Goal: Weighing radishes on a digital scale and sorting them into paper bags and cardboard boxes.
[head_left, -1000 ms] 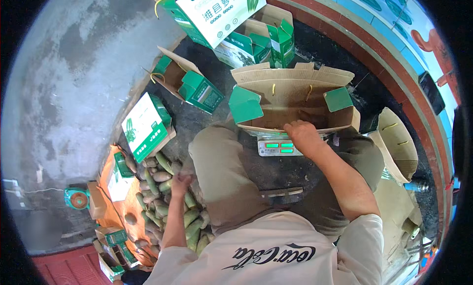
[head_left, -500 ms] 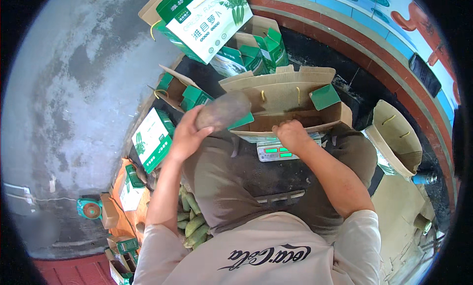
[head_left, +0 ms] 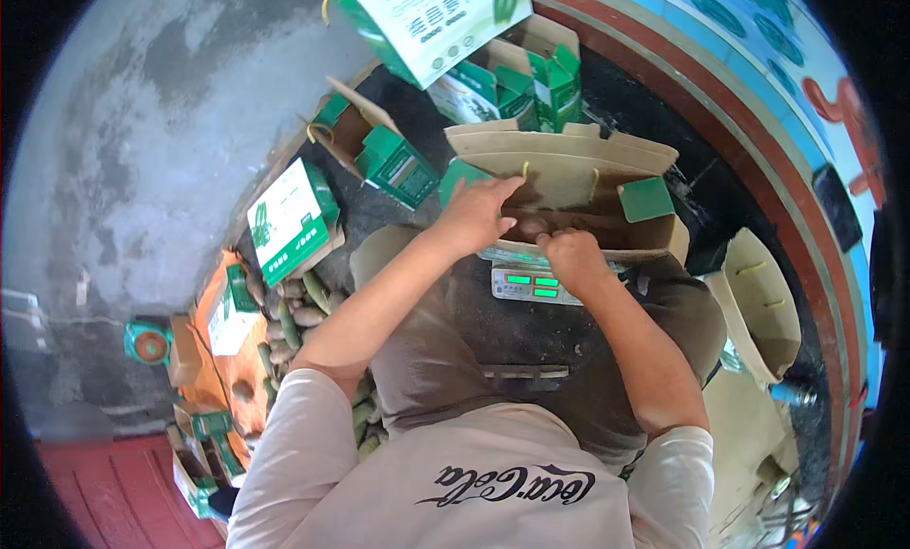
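An open cardboard carton (head_left: 559, 193) stands in front of my knees on a digital scale (head_left: 533, 285) with lit green displays. My left hand (head_left: 471, 217) reaches over the carton's left end, its fingers apart and nothing visible in them. My right hand (head_left: 575, 261) has its fingers curled over the carton's near wall. Between the hands, down inside the carton, shows part of a brownish radish (head_left: 534, 227); the rest of the carton's contents is hidden in shadow or behind the wall.
Radishes, green and brownish, lie in a heap (head_left: 308, 312) beside my left leg. Green-and-white cartons (head_left: 292, 222) stand left and beyond, one large carton (head_left: 445, 23) at the back. Another open carton (head_left: 763, 302) is at my right, near a tiled wall edge (head_left: 796, 179).
My left hand has moved right and over the carton; the large brownish radish it held is out of its grasp. My right hand stays at the carton's near wall. The view has shifted slightly.
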A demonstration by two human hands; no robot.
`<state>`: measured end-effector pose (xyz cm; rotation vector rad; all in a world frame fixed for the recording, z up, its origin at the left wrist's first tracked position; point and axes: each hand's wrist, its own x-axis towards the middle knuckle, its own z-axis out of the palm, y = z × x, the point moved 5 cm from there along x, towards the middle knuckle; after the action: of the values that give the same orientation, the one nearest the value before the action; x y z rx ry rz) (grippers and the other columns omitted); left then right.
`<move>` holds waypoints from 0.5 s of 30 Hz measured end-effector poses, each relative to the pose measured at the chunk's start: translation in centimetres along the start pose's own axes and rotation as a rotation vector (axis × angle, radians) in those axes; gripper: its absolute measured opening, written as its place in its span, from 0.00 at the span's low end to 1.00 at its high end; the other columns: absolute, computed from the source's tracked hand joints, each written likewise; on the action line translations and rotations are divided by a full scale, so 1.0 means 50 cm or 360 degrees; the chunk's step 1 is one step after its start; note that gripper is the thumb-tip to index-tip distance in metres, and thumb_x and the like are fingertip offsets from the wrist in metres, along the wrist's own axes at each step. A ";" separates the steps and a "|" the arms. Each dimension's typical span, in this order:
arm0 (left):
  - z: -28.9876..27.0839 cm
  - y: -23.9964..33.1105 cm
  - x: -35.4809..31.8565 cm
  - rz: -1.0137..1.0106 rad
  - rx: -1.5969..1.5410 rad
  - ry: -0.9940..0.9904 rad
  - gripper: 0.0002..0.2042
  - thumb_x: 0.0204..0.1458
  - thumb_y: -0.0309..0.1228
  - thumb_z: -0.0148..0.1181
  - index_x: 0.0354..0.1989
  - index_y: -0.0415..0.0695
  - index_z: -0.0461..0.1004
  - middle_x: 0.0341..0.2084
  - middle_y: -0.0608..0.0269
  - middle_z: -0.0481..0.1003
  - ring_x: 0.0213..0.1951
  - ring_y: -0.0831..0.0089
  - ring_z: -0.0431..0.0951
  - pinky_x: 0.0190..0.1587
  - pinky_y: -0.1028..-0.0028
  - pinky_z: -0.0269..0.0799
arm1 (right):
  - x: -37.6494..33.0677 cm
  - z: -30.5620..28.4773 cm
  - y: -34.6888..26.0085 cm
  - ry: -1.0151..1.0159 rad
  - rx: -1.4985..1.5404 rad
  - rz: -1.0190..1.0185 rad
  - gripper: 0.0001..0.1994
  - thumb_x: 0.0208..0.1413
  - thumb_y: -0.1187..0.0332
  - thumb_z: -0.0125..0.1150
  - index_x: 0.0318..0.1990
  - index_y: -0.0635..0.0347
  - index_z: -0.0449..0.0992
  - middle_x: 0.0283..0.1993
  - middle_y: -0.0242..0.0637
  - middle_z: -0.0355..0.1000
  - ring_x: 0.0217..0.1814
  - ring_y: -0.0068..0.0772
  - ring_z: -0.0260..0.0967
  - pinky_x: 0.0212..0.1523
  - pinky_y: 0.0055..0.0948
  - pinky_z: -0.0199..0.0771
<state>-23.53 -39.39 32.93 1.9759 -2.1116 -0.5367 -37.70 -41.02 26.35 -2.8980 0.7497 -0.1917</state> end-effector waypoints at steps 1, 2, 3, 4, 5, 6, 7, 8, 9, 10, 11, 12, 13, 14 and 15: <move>-0.038 0.011 -0.020 0.0123 0.0030 0.0215 0.24 0.46 0.30 0.59 0.54 0.46 0.63 0.49 0.50 0.67 0.51 0.54 0.67 0.55 0.62 0.59 | 0.001 0.003 0.000 0.0056 -0.0037 0.0014 0.06 0.44 0.72 0.51 0.30 0.57 0.73 0.28 0.40 0.73 0.32 0.39 0.73 0.32 0.34 0.72; -0.071 0.017 -0.040 0.0245 0.0067 0.0424 0.23 0.45 0.29 0.59 0.53 0.46 0.65 0.48 0.52 0.69 0.50 0.55 0.68 0.55 0.62 0.59 | 0.000 0.004 0.000 0.0111 -0.0069 0.0031 0.05 0.43 0.72 0.50 0.29 0.57 0.72 0.27 0.39 0.72 0.31 0.39 0.72 0.31 0.34 0.72; -0.096 0.011 -0.058 0.0203 0.0060 0.0446 0.23 0.45 0.29 0.59 0.53 0.46 0.65 0.48 0.52 0.69 0.50 0.55 0.68 0.55 0.62 0.59 | -0.001 0.008 -0.001 0.0097 -0.0070 -0.0014 0.05 0.43 0.72 0.50 0.29 0.57 0.72 0.27 0.39 0.72 0.31 0.39 0.72 0.31 0.34 0.72; -0.130 0.001 -0.082 0.0200 -0.0006 0.0583 0.21 0.45 0.28 0.59 0.51 0.46 0.67 0.47 0.54 0.70 0.50 0.56 0.68 0.54 0.62 0.59 | -0.003 0.008 0.001 0.0073 -0.0115 0.0041 0.05 0.44 0.72 0.50 0.29 0.58 0.71 0.26 0.39 0.72 0.32 0.39 0.72 0.31 0.34 0.72; -0.153 -0.019 -0.109 0.0193 -0.0070 0.0718 0.19 0.45 0.27 0.59 0.48 0.46 0.69 0.45 0.56 0.71 0.49 0.57 0.69 0.54 0.63 0.59 | -0.003 0.008 0.002 0.0046 -0.0157 0.0094 0.04 0.44 0.72 0.50 0.28 0.58 0.71 0.26 0.39 0.72 0.32 0.39 0.72 0.31 0.34 0.72; -0.171 -0.047 -0.136 0.0142 -0.0111 0.0905 0.15 0.44 0.26 0.59 0.43 0.45 0.73 0.43 0.57 0.73 0.47 0.59 0.70 0.52 0.65 0.60 | -0.001 0.006 0.001 0.0027 -0.0155 0.0046 0.04 0.44 0.72 0.50 0.28 0.58 0.71 0.26 0.39 0.72 0.32 0.39 0.72 0.31 0.34 0.72; -0.181 -0.084 -0.166 0.0003 -0.0140 0.0962 0.14 0.44 0.28 0.59 0.42 0.45 0.73 0.41 0.56 0.74 0.47 0.58 0.70 0.52 0.63 0.61 | 0.000 0.000 0.006 -0.0028 -0.0163 0.0080 0.04 0.45 0.72 0.51 0.29 0.57 0.70 0.26 0.39 0.71 0.32 0.39 0.72 0.31 0.36 0.72; -0.185 -0.123 -0.199 -0.0141 -0.0167 0.1015 0.13 0.43 0.29 0.59 0.40 0.45 0.73 0.40 0.55 0.74 0.47 0.58 0.71 0.53 0.62 0.61 | 0.001 0.001 0.009 -0.0084 -0.0169 0.0111 0.04 0.45 0.72 0.51 0.30 0.57 0.70 0.27 0.39 0.71 0.32 0.40 0.72 0.31 0.37 0.72; -0.177 -0.168 -0.228 -0.0321 -0.0295 0.1054 0.13 0.43 0.29 0.59 0.39 0.44 0.74 0.39 0.54 0.74 0.46 0.58 0.71 0.51 0.65 0.63 | -0.001 0.006 0.006 -0.0109 -0.0167 0.0066 0.04 0.45 0.72 0.51 0.30 0.57 0.70 0.27 0.39 0.71 0.32 0.40 0.72 0.31 0.37 0.72; -0.160 -0.216 -0.265 -0.0503 -0.0420 0.1101 0.12 0.43 0.29 0.59 0.38 0.43 0.74 0.38 0.53 0.74 0.45 0.57 0.72 0.49 0.68 0.65 | -0.002 0.004 0.004 -0.0051 -0.0112 0.0064 0.03 0.46 0.72 0.52 0.30 0.57 0.69 0.26 0.39 0.70 0.32 0.41 0.71 0.31 0.38 0.72; -0.131 -0.267 -0.300 -0.0643 -0.0336 0.1082 0.12 0.43 0.29 0.60 0.39 0.43 0.74 0.38 0.52 0.74 0.43 0.56 0.73 0.46 0.67 0.67 | -0.002 0.000 0.005 0.0007 -0.0060 0.0073 0.03 0.46 0.72 0.52 0.30 0.57 0.69 0.26 0.40 0.70 0.31 0.42 0.71 0.31 0.38 0.71; -0.095 -0.312 -0.338 -0.0684 -0.0344 0.1094 0.12 0.43 0.29 0.60 0.39 0.43 0.74 0.38 0.52 0.74 0.43 0.56 0.73 0.46 0.67 0.67 | -0.002 0.000 0.001 -0.0014 -0.0059 0.0036 0.03 0.46 0.72 0.52 0.30 0.57 0.69 0.26 0.40 0.70 0.31 0.42 0.71 0.31 0.38 0.71; -0.050 -0.356 -0.376 -0.0805 -0.0223 0.0997 0.13 0.43 0.31 0.60 0.39 0.43 0.74 0.38 0.52 0.74 0.43 0.56 0.73 0.46 0.66 0.68 | -0.002 -0.003 -0.001 0.0016 -0.0015 0.0040 0.03 0.46 0.72 0.53 0.30 0.57 0.68 0.26 0.40 0.70 0.31 0.43 0.70 0.31 0.38 0.71; -0.003 -0.396 -0.409 -0.0913 -0.0110 0.0892 0.13 0.43 0.32 0.60 0.39 0.44 0.75 0.38 0.53 0.74 0.43 0.56 0.73 0.46 0.65 0.68 | -0.003 -0.006 0.001 0.0046 0.0025 0.0055 0.03 0.46 0.72 0.53 0.29 0.57 0.68 0.26 0.40 0.69 0.31 0.43 0.70 0.30 0.39 0.71; 0.047 -0.434 -0.441 -0.1059 -0.0082 0.0747 0.14 0.43 0.34 0.60 0.39 0.45 0.75 0.38 0.53 0.74 0.43 0.56 0.74 0.46 0.64 0.68 | -0.005 -0.003 0.007 0.0034 0.0040 0.0068 0.04 0.46 0.72 0.54 0.30 0.58 0.68 0.27 0.41 0.69 0.31 0.43 0.69 0.30 0.39 0.70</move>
<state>-2.59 -18.10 24.44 2.4533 -1.1437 -0.1786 -38.09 -41.23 26.44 -2.8580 0.8058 -0.2257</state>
